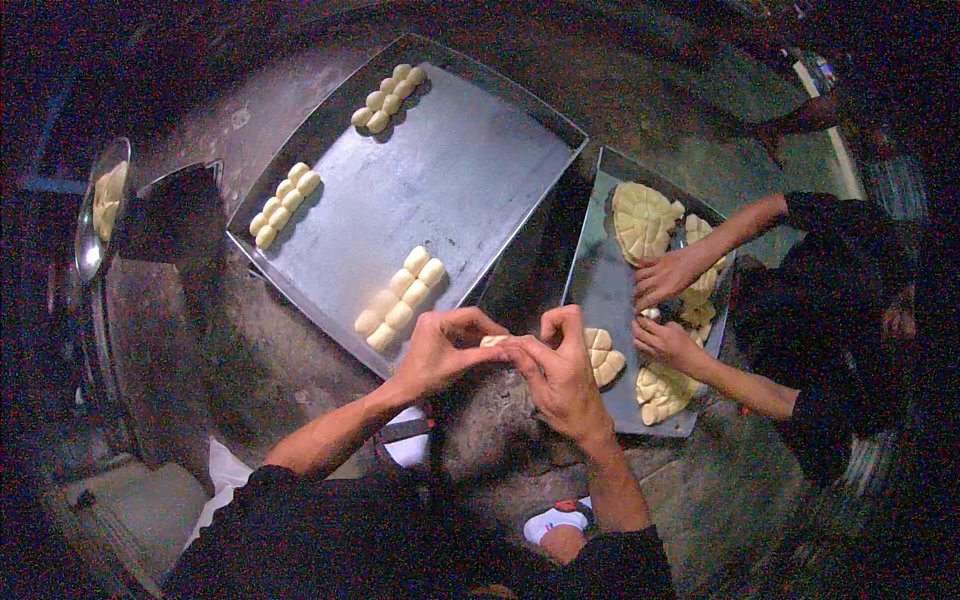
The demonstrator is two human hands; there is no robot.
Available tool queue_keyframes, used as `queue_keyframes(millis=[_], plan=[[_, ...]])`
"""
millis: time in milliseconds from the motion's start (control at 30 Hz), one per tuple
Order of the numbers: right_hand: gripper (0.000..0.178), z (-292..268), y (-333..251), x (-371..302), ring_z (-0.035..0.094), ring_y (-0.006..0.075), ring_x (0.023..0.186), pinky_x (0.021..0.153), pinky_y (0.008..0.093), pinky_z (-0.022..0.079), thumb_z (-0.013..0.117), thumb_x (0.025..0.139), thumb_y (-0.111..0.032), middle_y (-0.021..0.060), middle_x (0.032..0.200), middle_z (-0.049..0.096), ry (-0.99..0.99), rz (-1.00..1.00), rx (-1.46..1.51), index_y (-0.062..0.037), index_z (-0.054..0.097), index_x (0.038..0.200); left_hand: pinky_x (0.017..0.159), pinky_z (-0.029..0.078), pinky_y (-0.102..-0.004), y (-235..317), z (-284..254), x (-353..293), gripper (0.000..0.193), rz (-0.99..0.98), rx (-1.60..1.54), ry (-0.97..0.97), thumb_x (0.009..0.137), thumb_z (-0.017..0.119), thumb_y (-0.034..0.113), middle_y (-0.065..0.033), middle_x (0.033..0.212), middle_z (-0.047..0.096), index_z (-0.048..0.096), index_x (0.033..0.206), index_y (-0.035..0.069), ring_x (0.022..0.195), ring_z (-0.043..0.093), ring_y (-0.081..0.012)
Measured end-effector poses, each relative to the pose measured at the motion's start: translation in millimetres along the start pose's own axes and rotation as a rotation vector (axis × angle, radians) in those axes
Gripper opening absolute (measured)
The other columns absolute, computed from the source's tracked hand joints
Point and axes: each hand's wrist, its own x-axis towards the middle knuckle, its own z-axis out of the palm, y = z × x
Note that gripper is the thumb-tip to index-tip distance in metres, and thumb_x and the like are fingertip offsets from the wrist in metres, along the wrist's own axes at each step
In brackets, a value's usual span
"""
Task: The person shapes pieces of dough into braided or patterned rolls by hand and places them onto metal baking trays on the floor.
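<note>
Between the fingertips of both hands is a small pale piece of dough, mostly hidden by the fingers. My left hand pinches it from the left, thumb and forefinger curved round it. From the right, my right hand closes on the same piece. Just left of my hands, a large metal tray holds a double row of dough balls in its near corner. Two more groups, a left one and a far one, lie along its edge. Cut dough wedges sit beside my right hand.
On the right, a narrower metal tray carries a scored dough round and more cut dough. A co-worker's two hands work over it. A round metal dish with dough stands at the far left. My sandals show below.
</note>
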Motion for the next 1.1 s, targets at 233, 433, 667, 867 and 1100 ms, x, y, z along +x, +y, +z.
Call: queue_keyframes(millis=[233, 433, 667, 867, 1100], plan=[[0.041, 26, -22, -25, 0.051, 0.0337, 0.126, 0.1, 0.0428, 0.045, 0.062, 0.085, -0.001, 0.0219, 0.135, 0.053, -0.053, -0.228, -0.174, 0.0077, 0.056, 0.125, 0.074, 0.051, -0.0263, -15, 7, 0, 0.032, -0.038, -0.226, 0.112, 0.096, 0.06, 0.017, -0.0095, 0.092, 0.069, 0.054, 0.123, 0.003, 0.085, 0.065, -0.0125], [0.03, 5, 31, -22, 0.063, 0.0311, 0.105, 0.091, 0.0376, 0.05, 0.061, 0.085, 0.0, 0.0175, 0.113, 0.066, 0.062, 0.072, 0.069, 0.003, 0.062, 0.116, 0.077, 0.048, -0.038, 8, 21, 2, 0.053, 0.078, 0.251, -0.157, 0.101, 0.045, 0.025, -0.0156, 0.088, 0.067, 0.027, 0.148, 0.009, 0.08, 0.065, -0.0232], [0.03, -35, 157, -5, 0.062, 0.0294, 0.107, 0.092, 0.0378, 0.049, 0.071, 0.083, -0.01, 0.0145, 0.113, 0.065, 0.696, 0.094, -0.163, -0.0031, 0.065, 0.111, 0.071, 0.052, -0.0319, 12, 41, 32, 0.055, -0.02, -0.153, -0.173, 0.104, 0.036, 0.038, -0.0119, 0.083, 0.063, 0.022, 0.15, 0.012, 0.07, 0.063, -0.0168], [0.024, -46, 229, -60, 0.063, 0.0355, 0.101, 0.09, 0.041, 0.05, 0.069, 0.083, -0.012, 0.0179, 0.109, 0.066, 0.373, 0.511, -0.011, -0.0016, 0.069, 0.105, 0.092, 0.048, -0.0378, -2, 40, 13, 0.041, 0.107, 0.326, -0.206, 0.098, 0.054, 0.023, -0.0189, 0.115, 0.065, 0.049, 0.134, 0.003, 0.104, 0.065, -0.0264], [0.019, -38, 222, -119, 0.06, 0.0361, 0.1, 0.09, 0.0415, 0.047, 0.069, 0.079, -0.009, 0.0158, 0.109, 0.061, 0.018, 0.408, -0.104, -0.0008, 0.062, 0.094, 0.108, 0.039, -0.0402, -45, 127, 19, 0.048, 0.402, 0.923, -0.674, 0.093, 0.053, 0.022, -0.0191, 0.141, 0.048, 0.048, 0.135, -0.002, 0.129, 0.048, -0.0335]])
